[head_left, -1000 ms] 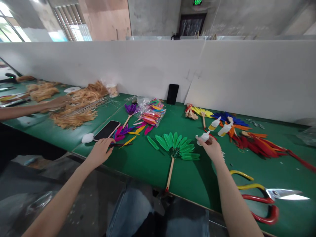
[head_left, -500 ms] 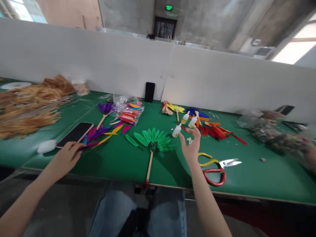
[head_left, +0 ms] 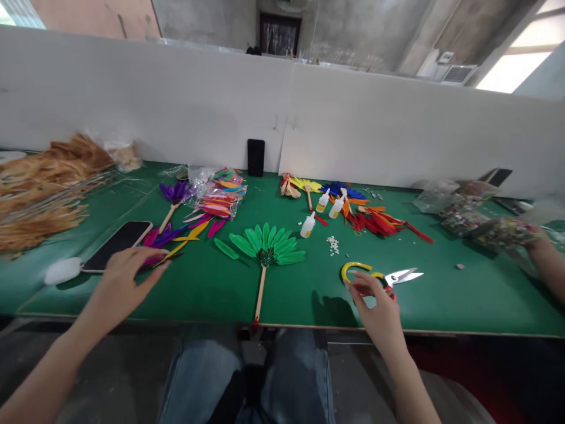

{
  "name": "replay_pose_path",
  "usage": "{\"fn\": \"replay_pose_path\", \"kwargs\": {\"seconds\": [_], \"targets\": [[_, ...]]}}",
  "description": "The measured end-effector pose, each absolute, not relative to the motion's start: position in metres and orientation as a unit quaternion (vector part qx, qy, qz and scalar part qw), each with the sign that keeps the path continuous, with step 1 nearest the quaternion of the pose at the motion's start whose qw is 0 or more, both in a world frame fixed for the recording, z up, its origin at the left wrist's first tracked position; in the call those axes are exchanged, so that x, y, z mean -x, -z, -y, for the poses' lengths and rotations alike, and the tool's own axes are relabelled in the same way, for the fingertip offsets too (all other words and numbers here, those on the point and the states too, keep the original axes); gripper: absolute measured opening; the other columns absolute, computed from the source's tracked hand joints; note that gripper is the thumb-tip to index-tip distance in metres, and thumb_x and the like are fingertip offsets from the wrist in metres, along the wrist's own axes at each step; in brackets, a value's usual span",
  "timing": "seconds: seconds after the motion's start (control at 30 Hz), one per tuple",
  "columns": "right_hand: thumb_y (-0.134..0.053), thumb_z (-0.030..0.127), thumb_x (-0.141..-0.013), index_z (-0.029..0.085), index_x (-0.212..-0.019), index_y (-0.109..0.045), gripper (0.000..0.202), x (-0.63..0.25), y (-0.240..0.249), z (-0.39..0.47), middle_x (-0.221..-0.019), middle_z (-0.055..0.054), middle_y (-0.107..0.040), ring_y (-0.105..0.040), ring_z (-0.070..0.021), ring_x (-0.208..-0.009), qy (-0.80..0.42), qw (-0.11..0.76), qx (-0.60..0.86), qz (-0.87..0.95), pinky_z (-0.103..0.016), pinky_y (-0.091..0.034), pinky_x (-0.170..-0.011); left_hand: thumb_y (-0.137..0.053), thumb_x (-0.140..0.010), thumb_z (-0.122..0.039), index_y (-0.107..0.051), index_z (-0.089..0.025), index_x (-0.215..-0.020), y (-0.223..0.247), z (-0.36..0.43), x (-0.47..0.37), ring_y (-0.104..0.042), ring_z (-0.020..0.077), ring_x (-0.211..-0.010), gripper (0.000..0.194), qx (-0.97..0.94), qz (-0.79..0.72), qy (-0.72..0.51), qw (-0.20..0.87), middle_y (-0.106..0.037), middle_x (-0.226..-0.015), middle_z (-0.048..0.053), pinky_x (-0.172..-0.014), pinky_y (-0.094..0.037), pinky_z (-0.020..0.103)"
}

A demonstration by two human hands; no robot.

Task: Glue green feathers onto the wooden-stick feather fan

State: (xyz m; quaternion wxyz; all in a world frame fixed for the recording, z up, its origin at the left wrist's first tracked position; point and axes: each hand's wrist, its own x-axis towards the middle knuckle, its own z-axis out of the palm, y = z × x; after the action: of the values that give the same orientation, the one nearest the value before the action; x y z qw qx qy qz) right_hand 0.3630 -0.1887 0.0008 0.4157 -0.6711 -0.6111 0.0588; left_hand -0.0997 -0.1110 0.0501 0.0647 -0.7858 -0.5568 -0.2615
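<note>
My left hand (head_left: 124, 284) is over the edge of a dark-screened phone (head_left: 115, 247), beside loose purple, magenta and yellow feathers (head_left: 170, 238). Its thumb and fingers are apart with nothing seen between them. My right hand (head_left: 378, 309) hovers above the red and yellow handles of the scissors (head_left: 399, 277), fingers bent and parted, covering part of them. Between the hands lies a fan of green feathers (head_left: 267, 244) on a wooden stick (head_left: 260, 294) whose red tip reaches the table's front edge. A single green feather (head_left: 226, 248) rests left of the fan.
Small glue bottles (head_left: 308, 226) stand behind white beads (head_left: 333, 246). Bagged feathers (head_left: 223, 194), a purple feather fan (head_left: 175, 193), red feathers (head_left: 379, 222) and tan fibre bundles (head_left: 57, 176) lie around. Another person's hand (head_left: 545, 253) touches plastic bags (head_left: 498, 229) at right.
My right hand has moved down and right from near the glue bottles to over the scissors handles. My left hand stays by the loose feathers, its thumb further out. The view has shifted slightly.
</note>
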Motion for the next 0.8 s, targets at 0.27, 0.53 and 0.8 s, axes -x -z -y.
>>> {"fn": "replay_pose_path", "kwargs": {"seconds": [0.27,0.53,0.8], "targets": [[-0.053,0.029,-0.086,0.022,-0.107,-0.057,0.023,-0.290,0.001,0.139,-0.095,-0.008,-0.060,-0.058,-0.0227,-0.088,-0.112,0.406,0.565,0.710,-0.039,-0.052,-0.078,-0.053,-0.085,-0.032,-0.061,-0.021,-0.093,-0.053,0.066,-0.035,-0.052,0.0193,-0.091,0.016,0.896,0.376,0.172,-0.162,-0.061,-0.088,0.003,-0.085,-0.041,0.033],[-0.047,0.020,-0.088,0.020,-0.116,-0.059,0.031,-0.274,0.010,0.104,-0.128,-0.013,-0.048,-0.044,-0.0279,-0.118,-0.012,0.331,0.517,0.789,-0.046,-0.043,-0.095,-0.053,-0.083,-0.021,-0.059,-0.017,-0.098,-0.051,0.033,-0.073,-0.051,0.0211,-0.094,0.017,0.937,0.303,0.035,-0.172,-0.057,-0.097,0.007,-0.083,-0.040,0.032],[-0.037,0.037,-0.093,0.021,-0.138,-0.036,0.048,-0.267,0.020,0.108,-0.150,-0.008,-0.022,-0.014,-0.0260,-0.138,0.018,0.213,0.509,0.834,-0.050,-0.018,-0.110,-0.050,-0.084,-0.019,-0.061,-0.016,-0.097,-0.052,0.024,-0.079,-0.053,0.0201,-0.089,0.017,0.956,0.263,0.008,-0.128,-0.058,-0.090,0.006,-0.082,-0.039,0.032]]}}
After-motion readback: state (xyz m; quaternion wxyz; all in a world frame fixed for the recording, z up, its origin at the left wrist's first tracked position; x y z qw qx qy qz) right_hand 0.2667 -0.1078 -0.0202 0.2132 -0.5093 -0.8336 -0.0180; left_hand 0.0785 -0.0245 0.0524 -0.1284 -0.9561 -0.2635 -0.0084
